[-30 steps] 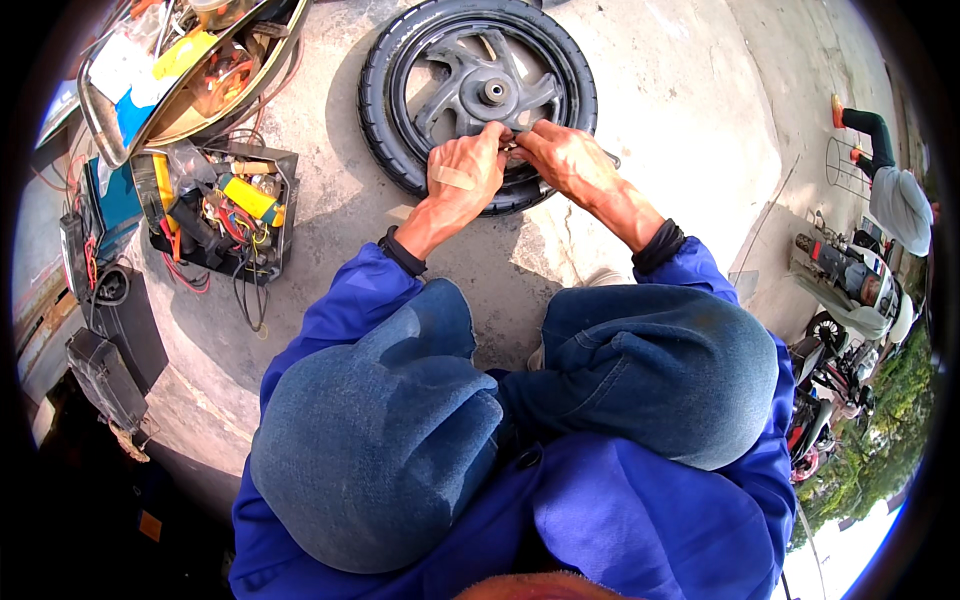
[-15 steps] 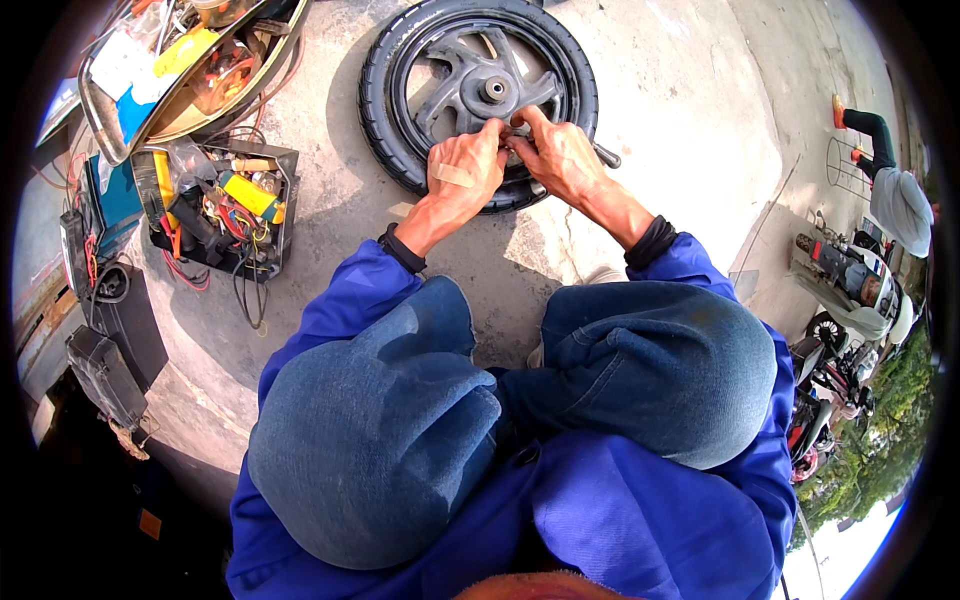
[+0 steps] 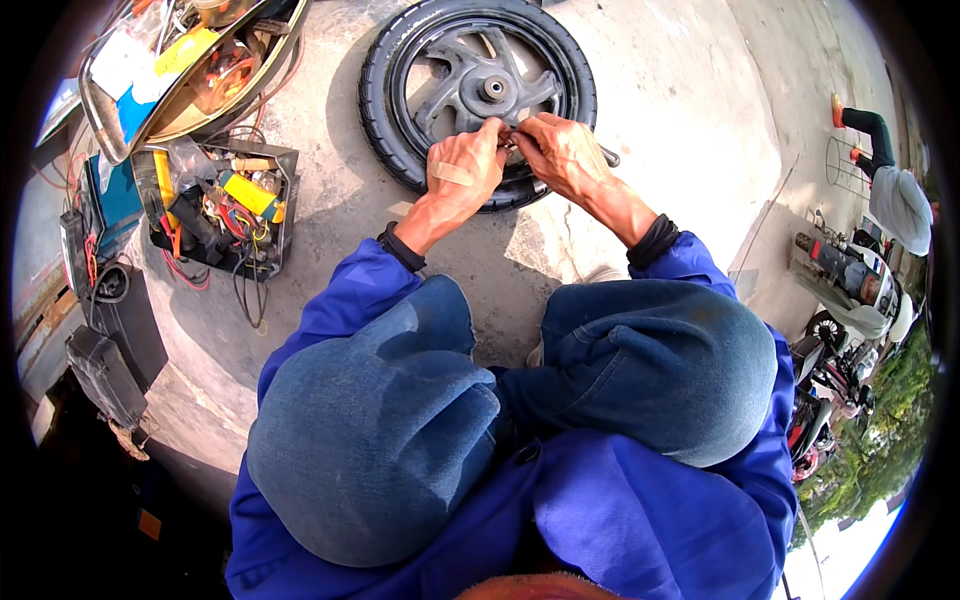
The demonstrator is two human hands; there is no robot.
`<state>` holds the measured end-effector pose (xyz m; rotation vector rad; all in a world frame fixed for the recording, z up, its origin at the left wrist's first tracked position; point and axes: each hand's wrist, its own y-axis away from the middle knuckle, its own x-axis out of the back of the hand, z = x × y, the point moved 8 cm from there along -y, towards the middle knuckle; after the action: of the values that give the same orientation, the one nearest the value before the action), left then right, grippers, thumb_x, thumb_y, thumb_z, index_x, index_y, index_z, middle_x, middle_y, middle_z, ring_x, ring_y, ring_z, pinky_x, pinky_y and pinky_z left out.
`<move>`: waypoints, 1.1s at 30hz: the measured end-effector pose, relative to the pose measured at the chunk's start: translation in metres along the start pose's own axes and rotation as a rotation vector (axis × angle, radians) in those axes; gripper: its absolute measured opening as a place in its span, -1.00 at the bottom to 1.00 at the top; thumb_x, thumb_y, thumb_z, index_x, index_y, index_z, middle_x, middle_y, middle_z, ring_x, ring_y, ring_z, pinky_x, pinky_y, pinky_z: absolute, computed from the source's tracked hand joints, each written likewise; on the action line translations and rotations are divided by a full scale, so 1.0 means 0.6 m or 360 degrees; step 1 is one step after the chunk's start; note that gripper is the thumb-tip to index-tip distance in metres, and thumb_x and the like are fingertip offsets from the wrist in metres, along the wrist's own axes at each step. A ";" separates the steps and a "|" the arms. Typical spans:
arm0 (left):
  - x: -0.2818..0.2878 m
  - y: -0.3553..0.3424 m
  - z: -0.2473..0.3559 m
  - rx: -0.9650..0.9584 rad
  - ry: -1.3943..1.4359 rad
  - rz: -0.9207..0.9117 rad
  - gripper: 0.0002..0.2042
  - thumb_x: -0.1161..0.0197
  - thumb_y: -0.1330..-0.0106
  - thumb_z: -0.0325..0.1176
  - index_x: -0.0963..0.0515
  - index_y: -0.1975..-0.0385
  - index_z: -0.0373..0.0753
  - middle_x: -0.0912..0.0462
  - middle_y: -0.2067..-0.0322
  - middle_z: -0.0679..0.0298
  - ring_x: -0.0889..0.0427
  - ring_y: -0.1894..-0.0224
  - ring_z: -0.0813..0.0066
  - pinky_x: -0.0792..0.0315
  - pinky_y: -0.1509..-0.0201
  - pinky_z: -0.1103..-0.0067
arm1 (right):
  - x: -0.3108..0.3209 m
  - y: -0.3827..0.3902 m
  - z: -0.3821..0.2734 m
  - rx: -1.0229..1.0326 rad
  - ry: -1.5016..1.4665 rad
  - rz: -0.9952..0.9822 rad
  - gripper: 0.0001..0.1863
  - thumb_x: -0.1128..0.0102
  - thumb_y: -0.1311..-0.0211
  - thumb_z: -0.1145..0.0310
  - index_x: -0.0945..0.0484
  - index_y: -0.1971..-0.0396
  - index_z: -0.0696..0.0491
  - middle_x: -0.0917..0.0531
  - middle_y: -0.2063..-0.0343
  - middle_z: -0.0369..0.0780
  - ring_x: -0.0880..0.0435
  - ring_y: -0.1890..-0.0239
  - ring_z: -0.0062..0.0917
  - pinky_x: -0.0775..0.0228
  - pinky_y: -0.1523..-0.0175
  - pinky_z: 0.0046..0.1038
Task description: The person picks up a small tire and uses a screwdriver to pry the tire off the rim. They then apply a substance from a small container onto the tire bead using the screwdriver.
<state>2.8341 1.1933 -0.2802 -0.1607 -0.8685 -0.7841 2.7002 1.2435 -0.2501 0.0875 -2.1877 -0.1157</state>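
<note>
Head view: left hand (image 3: 466,170) and right hand (image 3: 565,160) meet over one wheel (image 3: 492,88)

The wheel lies flat on the concrete ground (image 3: 665,80) beyond my knees (image 3: 660,375). My fingers are bent and bunched at its near side, inside the tyre (image 3: 383,115); I cannot tell how tightly they close or what, if anything, sits between them. A dark rod end (image 3: 610,158) pokes out past my right hand. I judge it best to brace the left hand on the wheel, work with the fingertips of the right, and stay low so nothing small drops between the spokes (image 3: 442,108).

Counting: two hands, two knees, one wheel, one tyre, one rod end. Off to my left is one box (image 3: 289,205) of tools and wires; far right, one other person (image 3: 900,205). The motorbikes (image 3: 845,272) overlap too much to count.
</note>
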 end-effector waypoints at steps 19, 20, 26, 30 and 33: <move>0.007 -0.001 0.008 -0.0008 0.0013 -0.0039 -0.77 -0.45 -0.40 -0.35 -0.66 0.01 -0.20 -0.89 0.18 0.14 -0.85 0.15 -0.04 -0.67 0.13 0.13 | 0.007 0.015 -0.022 0.0066 -0.0117 0.0064 -0.85 -0.30 -0.51 0.37 -0.60 0.10 0.12 -0.73 0.34 -0.04 -0.78 0.28 0.01 -0.64 0.22 -0.06; 0.006 -0.001 0.007 -0.0006 0.0015 -0.0035 -0.77 -0.45 -0.40 -0.35 -0.66 0.01 -0.20 -0.89 0.18 0.14 -0.85 0.15 -0.04 -0.67 0.13 0.13 | 0.006 0.016 -0.017 0.0109 -0.0098 0.0022 -0.85 -0.30 -0.52 0.37 -0.59 0.08 0.12 -0.73 0.33 -0.04 -0.79 0.27 0.01 -0.65 0.21 -0.07; 0.007 0.001 0.008 -0.0056 0.0070 0.0021 -0.77 -0.43 -0.41 -0.34 -0.65 0.00 -0.19 -0.88 0.23 0.11 -0.85 0.18 -0.06 -0.66 0.14 0.11 | 0.012 0.020 -0.019 0.0279 0.0093 0.0032 -0.86 -0.26 -0.55 0.35 -0.54 0.16 0.11 -0.71 0.37 -0.08 -0.79 0.31 -0.06 -0.63 0.25 -0.10; 0.005 0.002 0.007 -0.0084 0.0067 0.0053 -0.76 -0.44 -0.41 -0.31 -0.65 0.00 -0.18 -0.87 0.25 0.11 -0.85 0.20 -0.06 -0.65 0.16 0.11 | 0.006 0.018 -0.031 0.0303 0.0480 0.0001 -0.85 -0.24 -0.47 0.31 -0.54 0.19 0.06 -0.72 0.35 -0.10 -0.81 0.31 -0.17 -0.66 0.26 -0.17; 0.008 0.001 0.010 -0.0088 0.0048 0.0040 -0.79 -0.45 -0.42 -0.30 -0.67 0.04 -0.18 -0.88 0.24 0.13 -0.85 0.19 -0.05 -0.66 0.16 0.13 | 0.011 0.016 -0.029 0.0308 0.0505 0.0034 -0.77 -0.26 -0.52 0.19 -0.55 0.24 0.05 -0.70 0.36 -0.13 -0.81 0.32 -0.22 -0.65 0.29 -0.19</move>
<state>2.8325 1.1939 -0.2727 -0.2079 -0.8152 -0.7859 2.7104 1.2516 -0.2337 0.1791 -1.8768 0.1158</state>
